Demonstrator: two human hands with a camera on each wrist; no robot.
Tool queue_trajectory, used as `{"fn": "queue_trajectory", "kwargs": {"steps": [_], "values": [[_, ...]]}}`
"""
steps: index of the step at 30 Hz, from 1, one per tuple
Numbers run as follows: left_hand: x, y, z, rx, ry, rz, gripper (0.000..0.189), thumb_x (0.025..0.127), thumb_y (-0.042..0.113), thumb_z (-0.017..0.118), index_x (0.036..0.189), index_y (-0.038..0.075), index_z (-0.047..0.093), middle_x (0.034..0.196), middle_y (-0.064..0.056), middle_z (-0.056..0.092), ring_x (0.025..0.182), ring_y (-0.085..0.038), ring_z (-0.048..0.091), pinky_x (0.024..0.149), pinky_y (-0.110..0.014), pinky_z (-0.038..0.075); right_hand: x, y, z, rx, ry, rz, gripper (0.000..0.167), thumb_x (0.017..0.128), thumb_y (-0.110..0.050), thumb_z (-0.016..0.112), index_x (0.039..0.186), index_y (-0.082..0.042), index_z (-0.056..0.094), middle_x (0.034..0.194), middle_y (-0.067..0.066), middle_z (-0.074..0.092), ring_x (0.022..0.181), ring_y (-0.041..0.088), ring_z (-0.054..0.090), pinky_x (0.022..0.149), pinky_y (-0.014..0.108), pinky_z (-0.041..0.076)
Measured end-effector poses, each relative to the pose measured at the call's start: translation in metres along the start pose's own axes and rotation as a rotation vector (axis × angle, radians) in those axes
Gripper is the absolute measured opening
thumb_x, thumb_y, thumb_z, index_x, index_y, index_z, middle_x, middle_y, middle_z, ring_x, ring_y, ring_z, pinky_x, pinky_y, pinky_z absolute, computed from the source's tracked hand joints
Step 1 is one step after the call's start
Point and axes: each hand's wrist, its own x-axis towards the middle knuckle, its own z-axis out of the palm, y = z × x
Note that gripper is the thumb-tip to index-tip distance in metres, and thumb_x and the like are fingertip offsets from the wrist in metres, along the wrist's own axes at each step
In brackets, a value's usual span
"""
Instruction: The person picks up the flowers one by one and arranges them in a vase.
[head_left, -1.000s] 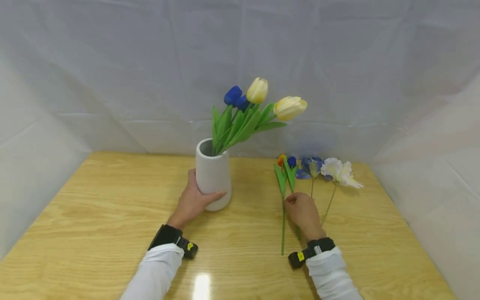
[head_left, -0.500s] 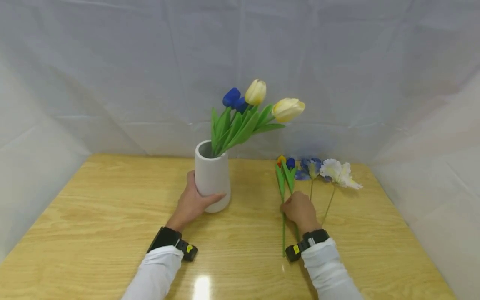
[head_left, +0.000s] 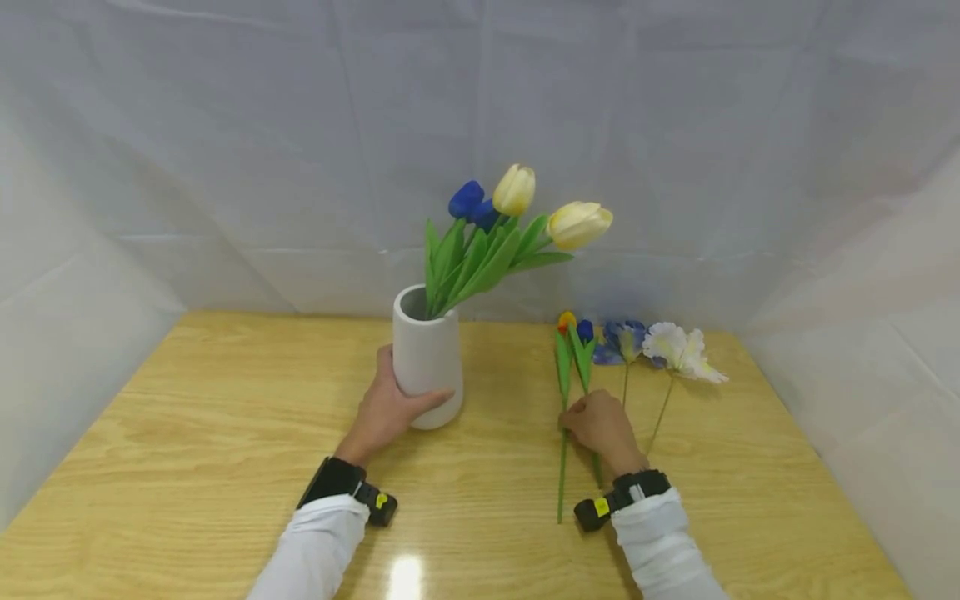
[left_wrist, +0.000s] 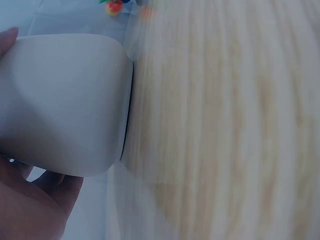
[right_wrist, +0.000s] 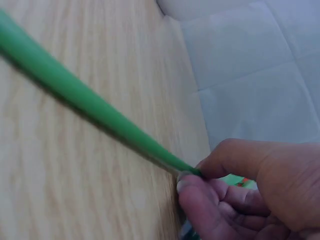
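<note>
A white vase [head_left: 428,358] stands on the table, holding white tulips [head_left: 514,191] and blue tulips [head_left: 467,200] that lean right. My left hand [head_left: 385,410] grips its lower body, thumb across the front; the left wrist view shows the vase's base [left_wrist: 75,105] close up. On the right, an orange-yellow tulip [head_left: 563,375] lies next to a blue tulip [head_left: 583,367]. My right hand [head_left: 602,425] pinches the orange-yellow tulip's stem between thumb and finger. In the right wrist view the green stem [right_wrist: 95,102] runs out from those fingertips [right_wrist: 187,185].
Right of the right hand lie a blue-violet flower [head_left: 626,340] and a white ruffled flower [head_left: 678,350] on thin stems. The wooden table [head_left: 247,400] ends at the back against a pale sheet [head_left: 300,167], with sheeting on both sides too.
My right hand has shifted slightly left onto the orange-yellow tulip's stem and now pinches it; the stem's lower end has swung a little left. My left hand stays on the vase.
</note>
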Motion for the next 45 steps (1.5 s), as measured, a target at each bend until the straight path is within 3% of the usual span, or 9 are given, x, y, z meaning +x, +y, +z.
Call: {"fn": "queue_trajectory", "kwargs": {"steps": [9,17,33,37,45], "values": [[-0.001,-0.001,0.000,-0.007,-0.007,-0.015,0.099,0.072,0.041,0.083,0.143,0.016,0.019,0.128,-0.016,0.046,0.114,-0.034,0.050,0.094,-0.052,0.042,-0.005,-0.008,-0.011,0.162,0.017,-0.015,0.014,0.086,-0.008,0.060,0.086,0.000,0.071,0.068,0.006,0.066,0.063,0.020,0.063,0.059,0.030,0.052],[-0.002,0.001,0.001,0.006,-0.006,-0.031,0.100,0.071,0.042,0.083,0.142,0.016,0.019,0.127,-0.016,0.047,0.113,-0.034,0.050,0.093,-0.052,0.042,-0.011,-0.011,-0.018,0.179,0.030,-0.037,0.016,0.089,-0.012,0.060,0.091,-0.001,0.072,0.077,0.007,0.069,0.071,0.022,0.066,0.062,0.033,0.053],[-0.001,-0.001,0.000,0.021,-0.007,-0.036,0.101,0.071,0.044,0.083,0.143,0.016,0.019,0.127,-0.017,0.047,0.113,-0.034,0.050,0.093,-0.052,0.043,-0.024,-0.026,-0.045,0.217,0.141,-0.136,0.022,0.092,-0.018,0.062,0.101,0.000,0.069,0.085,0.009,0.070,0.077,0.022,0.067,0.066,0.030,0.052],[-0.001,-0.001,0.000,0.017,-0.006,-0.031,0.101,0.071,0.044,0.083,0.143,0.015,0.019,0.127,-0.016,0.046,0.113,-0.034,0.050,0.093,-0.052,0.042,-0.031,-0.032,-0.053,0.209,0.204,-0.178,0.026,0.093,-0.026,0.062,0.104,-0.003,0.069,0.085,0.007,0.070,0.075,0.019,0.066,0.062,0.030,0.050],[-0.001,0.000,0.000,0.017,-0.008,-0.035,0.101,0.070,0.044,0.083,0.143,0.015,0.019,0.127,-0.016,0.047,0.113,-0.034,0.050,0.093,-0.052,0.043,-0.042,-0.048,-0.060,0.343,0.381,-0.273,0.024,0.091,-0.027,0.066,0.098,-0.004,0.070,0.082,0.009,0.070,0.073,0.017,0.066,0.058,0.024,0.049]]}}
